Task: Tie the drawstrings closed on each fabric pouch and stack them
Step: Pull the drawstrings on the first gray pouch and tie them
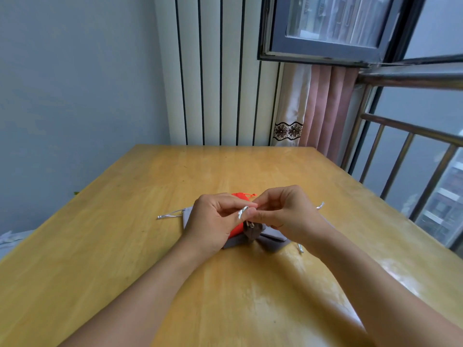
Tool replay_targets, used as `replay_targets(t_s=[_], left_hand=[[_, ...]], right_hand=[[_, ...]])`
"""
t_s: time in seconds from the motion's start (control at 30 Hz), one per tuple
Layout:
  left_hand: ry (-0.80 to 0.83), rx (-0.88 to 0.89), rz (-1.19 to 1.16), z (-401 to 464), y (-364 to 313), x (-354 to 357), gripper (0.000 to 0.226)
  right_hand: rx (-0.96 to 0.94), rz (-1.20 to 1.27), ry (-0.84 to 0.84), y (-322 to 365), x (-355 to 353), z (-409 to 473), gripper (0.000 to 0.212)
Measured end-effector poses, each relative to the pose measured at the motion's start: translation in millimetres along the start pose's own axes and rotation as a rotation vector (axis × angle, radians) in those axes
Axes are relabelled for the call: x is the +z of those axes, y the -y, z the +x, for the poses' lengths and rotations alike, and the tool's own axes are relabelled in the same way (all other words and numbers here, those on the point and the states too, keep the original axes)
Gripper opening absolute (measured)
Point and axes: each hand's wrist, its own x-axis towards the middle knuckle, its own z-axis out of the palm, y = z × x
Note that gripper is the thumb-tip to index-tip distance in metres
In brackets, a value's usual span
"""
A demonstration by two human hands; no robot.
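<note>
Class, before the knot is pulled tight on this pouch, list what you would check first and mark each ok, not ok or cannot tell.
1. Left hand pinches the silver drawstring: ok.
2. Right hand pinches the same cord: ok.
3. Grey pouch mouth gathered: ok.
4. Knot formed: cannot tell.
5. Orange pouch tied: cannot tell.
6. Pouches stacked on the table: not ok.
</note>
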Motion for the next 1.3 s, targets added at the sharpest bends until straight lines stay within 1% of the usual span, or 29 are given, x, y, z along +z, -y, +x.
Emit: replay_targets(t_s=[0.1, 0.2, 0.4, 0.47, 0.5, 0.57, 0.63, 0.67, 0.7, 0.73, 0.83, 0.9, 0.97, 1.0, 1.03, 1.1, 1.13, 1.2, 1.3], left_hand=[[-0.096, 0.127, 0.147, 0, 5, 2, 0.011], [-0.135, 0.199, 0.191, 0, 7, 5, 0.013], [-0.099, 0.172, 0.17, 3, 5, 5, 0.013], [-0.074, 0.16, 0.158, 2, 4, 6, 0.014], [-0.057, 0.144, 0.138, 2, 2, 6, 0.014], [-0.015, 0.058, 0.03, 2, -2, 7, 0.013], [-0.019, -0.093, -0.137, 4, -4, 6, 0.006], [-0.04, -0.178, -0.242, 4, -5, 4, 0.008], [-0.063, -0.266, -0.366, 6, -6, 2, 0.016], [-0.094, -0.351, -0.505, 7, -5, 1, 0.021], [-0.17, -0.523, -0.823, 9, -6, -2, 0.016], [-0.162, -0.596, -0.982, 8, -11, 1, 0.016], [-0.14, -0.633, -1.067, 7, -13, 5, 0.023], [-0.134, -0.632, -1.084, 6, -15, 7, 0.025], [-0.134, -0.625, -1.087, 6, -16, 8, 0.026], [-0.151, -0.584, -1.047, 7, -17, 7, 0.027], [-0.168, -0.553, -1.011, 9, -16, 6, 0.028], [-0.189, -0.483, -0.929, 12, -16, 5, 0.028], [-0.155, -0.381, -0.777, 12, -16, 3, 0.03]], right_hand=[[0.098, 0.032, 0.038, -2, 0, 2, 0.016], [0.177, 0.111, 0.138, -5, 1, 2, 0.018], [0.318, 0.362, 0.225, -11, -4, 4, 0.026], [0.353, 0.392, 0.248, -10, -9, 3, 0.028], [0.363, 0.379, 0.25, -9, -11, 3, 0.025], [0.373, 0.375, 0.222, -7, -15, 2, 0.011], [0.359, 0.453, 0.171, -5, -19, 2, 0.004], [0.343, 0.508, 0.142, -6, -19, 3, 0.004], [0.321, 0.555, 0.112, -7, -19, 4, 0.005], [0.29, 0.591, 0.095, -7, -18, 4, 0.007], [0.187, 0.699, 0.101, -11, -9, 8, 0.015], [0.165, 0.806, 0.103, -13, 0, 11, 0.027], [0.188, 0.927, 0.101, -12, 9, 11, 0.042], [0.194, 0.977, 0.112, -10, 12, 10, 0.044], [0.189, 1.007, 0.118, -8, 14, 9, 0.038], [0.164, 0.977, 0.085, -4, 12, 8, 0.019], [0.141, 0.922, 0.05, -1, 10, 8, 0.018], [0.075, 0.809, -0.016, 5, 8, 8, 0.026], [0.022, 0.73, -0.016, 6, 2, 7, 0.026]])
